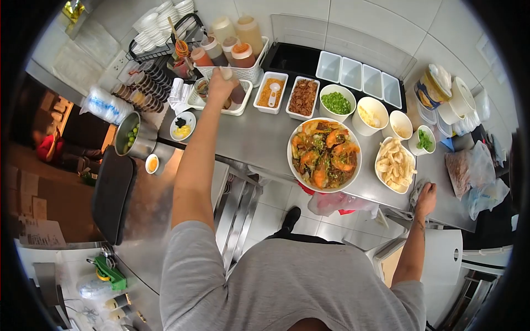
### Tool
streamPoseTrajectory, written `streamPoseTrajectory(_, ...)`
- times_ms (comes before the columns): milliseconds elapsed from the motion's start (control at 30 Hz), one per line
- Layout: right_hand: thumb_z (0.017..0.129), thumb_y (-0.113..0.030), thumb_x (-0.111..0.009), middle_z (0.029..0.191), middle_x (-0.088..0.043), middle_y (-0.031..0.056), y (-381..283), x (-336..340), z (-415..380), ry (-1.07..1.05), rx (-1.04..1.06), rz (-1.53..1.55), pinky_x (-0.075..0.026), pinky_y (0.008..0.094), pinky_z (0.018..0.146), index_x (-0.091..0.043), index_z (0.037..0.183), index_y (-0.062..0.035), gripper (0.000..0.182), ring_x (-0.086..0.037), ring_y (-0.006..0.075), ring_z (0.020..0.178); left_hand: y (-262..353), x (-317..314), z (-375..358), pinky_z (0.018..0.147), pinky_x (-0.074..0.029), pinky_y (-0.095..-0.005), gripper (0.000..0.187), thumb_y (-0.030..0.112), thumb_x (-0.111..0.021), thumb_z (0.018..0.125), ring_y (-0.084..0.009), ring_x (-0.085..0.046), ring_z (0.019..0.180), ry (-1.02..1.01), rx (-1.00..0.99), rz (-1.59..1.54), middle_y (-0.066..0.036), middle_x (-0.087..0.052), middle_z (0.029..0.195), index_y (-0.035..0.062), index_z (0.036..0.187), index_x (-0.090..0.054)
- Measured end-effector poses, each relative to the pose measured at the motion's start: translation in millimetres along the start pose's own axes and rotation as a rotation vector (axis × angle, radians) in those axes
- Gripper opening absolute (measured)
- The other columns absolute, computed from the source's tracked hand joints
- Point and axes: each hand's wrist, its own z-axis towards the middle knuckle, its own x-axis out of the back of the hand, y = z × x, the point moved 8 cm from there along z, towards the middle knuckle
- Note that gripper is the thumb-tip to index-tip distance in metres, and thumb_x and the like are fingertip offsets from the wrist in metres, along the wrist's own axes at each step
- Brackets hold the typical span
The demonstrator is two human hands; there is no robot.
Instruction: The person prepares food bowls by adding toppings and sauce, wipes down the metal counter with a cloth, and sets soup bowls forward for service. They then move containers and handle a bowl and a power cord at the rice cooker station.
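Note:
My left hand (pixel 221 84) reaches to the back left of the steel counter, its fingers closed round the upper part of a sauce bottle (pixel 238 94) with dark contents. That bottle stands in a white tray (pixel 238 111), in front of a basket of squeeze bottles. My right hand (pixel 426 199) rests at the counter's front right, closed on a greyish cloth (pixel 417 190). Between the hands sits a large bowl of food (pixel 324 154) with orange pieces, dark sauce and green bits. Beside it stands a bowl of pale crackers (pixel 395 165).
Behind the bowl are chopped greens (pixel 336 102), brown shreds (pixel 303 97) and an orange crumb tub with a spoon (pixel 270 92). A steel pot of green fruit (pixel 135 135) stands left. Plastic bags (pixel 472 171) lie right. Another person (pixel 51 144) appears far left.

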Motion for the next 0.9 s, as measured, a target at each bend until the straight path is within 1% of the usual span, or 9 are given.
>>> streamPoseTrajectory(167,0.088,-0.040,-0.037,0.091,-0.063,0.0189,6.2,-2.5,2.9,-0.020,0.018,0.002,-0.045,0.0497,0.069,-0.056,0.099,-0.0118,0.036,-0.057,0.0421,0.084,26.8,47.0,-44.9,0.088,-0.044,-0.0349,0.067,0.015,-0.072,0.069,-0.0302,-0.055,0.106,0.290,-0.126,0.383,-0.025,-0.055,0.112,-0.0079,0.123,-0.040)
streamPoseTrajectory(300,0.088,-0.039,-0.037,0.089,-0.062,0.0207,6.5,4.3,-19.3,-0.041,0.089,0.073,-0.044,0.0484,0.070,-0.058,0.098,-0.0091,0.037,-0.058,0.0421,0.083,39.6,35.1,-116.4,0.091,-0.040,-0.0403,0.052,0.019,-0.067,0.073,-0.0368,-0.049,0.105,0.020,-0.104,0.077,-0.026,-0.050,0.113,-0.0043,0.116,-0.049)
streamPoseTrajectory(400,0.089,-0.032,-0.042,0.074,-0.062,0.0148,20.9,-13.7,-48.8,-0.218,0.220,0.250,-0.044,0.0394,0.063,-0.058,0.090,-0.0038,0.033,-0.058,0.0304,0.066,81.1,11.6,-219.7,0.085,-0.045,-0.0367,0.039,0.025,-0.062,0.081,-0.0287,-0.057,0.095,-0.335,-0.101,0.108,-0.017,-0.059,0.103,-0.0006,0.110,-0.057)
streamPoseTrajectory(433,0.089,-0.025,-0.046,0.067,-0.055,0.0029,32.3,-36.9,-56.6,-0.374,0.278,0.551,-0.039,0.0290,0.059,-0.056,0.081,-0.0011,0.027,-0.047,0.0136,0.060,98.6,3.7,-259.1,0.083,-0.046,-0.0340,0.039,0.026,-0.060,0.084,-0.0237,-0.059,0.093,-0.486,-0.104,0.137,-0.014,-0.061,0.103,-0.0003,0.113,-0.056)
streamPoseTrajectory(500,0.087,-0.020,-0.049,0.067,-0.053,0.0014,8.2,-16.4,-101.5,-0.573,0.234,0.767,-0.039,0.0269,0.061,-0.057,0.080,-0.0014,0.021,-0.044,0.0109,0.064,115.3,-19.8,-333.4,0.083,-0.046,-0.0339,0.035,0.030,-0.056,0.087,-0.0223,-0.058,0.094,-0.770,-0.065,-0.110,-0.012,-0.061,0.101,0.0039,0.110,-0.058)
streamPoseTrajectory(567,0.086,-0.017,-0.050,0.070,-0.051,-0.0015,-30.7,7.0,-154.7,-0.745,0.234,0.912,-0.037,0.0240,0.063,-0.057,0.082,-0.0020,0.017,-0.042,0.0090,0.067,131.2,-48.1,-392.1,0.083,-0.046,-0.0328,0.037,0.028,-0.058,0.086,-0.0222,-0.057,0.096,-0.915,-0.201,-0.111,-0.015,-0.059,0.103,0.0038,0.114,-0.056)
streamPoseTrajectory(633,0.086,-0.017,-0.053,0.076,-0.051,-0.0027,-75.9,20.1,-197.9,-0.869,0.274,1.013,-0.037,0.0222,0.062,-0.056,0.087,-0.0035,0.014,-0.043,0.0087,0.067,144.2,-71.6,-437.3,0.082,-0.047,-0.0333,0.043,0.025,-0.060,0.085,-0.0240,-0.056,0.097,-0.883,-0.145,-0.305,-0.017,-0.057,0.105,0.0044,0.121,-0.051)
streamPoseTrajectory(733,0.085,-0.018,-0.056,0.083,-0.051,-0.0002,-140.2,48.5,-280.6,-1.181,0.329,1.158,-0.038,0.0220,0.060,-0.053,0.098,-0.0070,0.017,-0.046,0.0093,0.068,161.8,-77.1,-465.8,0.076,-0.046,-0.0387,0.039,0.021,-0.063,0.081,-0.0300,-0.059,0.085,-0.565,-0.144,-0.364,-0.019,-0.057,0.097,-0.0025,0.110,-0.050)
streamPoseTrajectory(900,0.086,-0.018,-0.056,0.086,-0.052,0.0012,-184.7,74.3,-342.9,-1.716,0.092,1.330,-0.040,0.0203,0.055,-0.048,0.112,-0.0093,0.028,-0.048,0.0078,0.068,120.4,-24.9,-451.7,0.064,-0.043,-0.0368,0.016,0.008,-0.058,0.080,-0.0301,-0.055,0.074,-0.485,0.085,-0.288,-0.018,-0.053,0.087,0.0016,0.091,-0.049)
